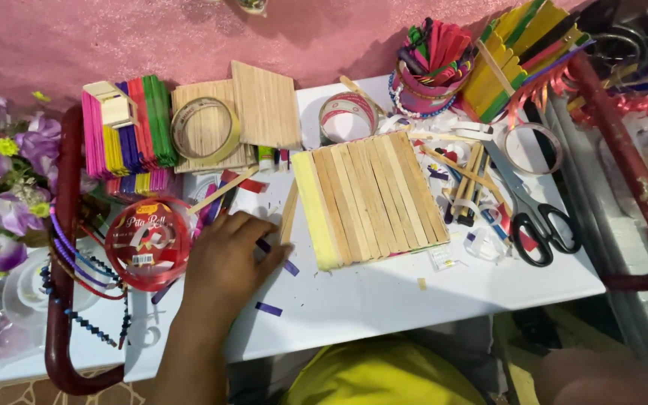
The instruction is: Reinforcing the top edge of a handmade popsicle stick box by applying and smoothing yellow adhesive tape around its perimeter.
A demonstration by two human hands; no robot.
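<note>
- while the left hand (226,259) lies flat on the white table (384,300), fingers together, it touches loose sticks (223,191) beside a red tub (148,244).
- stick panel (369,196) just right of it.
- right hand (601,379) blurred; fingers unclear.

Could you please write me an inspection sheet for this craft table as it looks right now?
Surface: white table, bare only along its near edge.
Job's things: panel of craft sticks lying flat mid-table, one yellow stick at its left edge; loose stick beside it.
Clutter: coloured stick bundles, tape rolls, scissors, red round lid, stick cup, ribbon scraps.
Hands: left hand palm down on the table, fingertips at the loose stick; right hand blurred at the bottom corner, grip unclear.
Cables: nothing seen.
Surroundings: pink cloth behind, purple artificial flowers on the left, red chair arms both sides.
</note>
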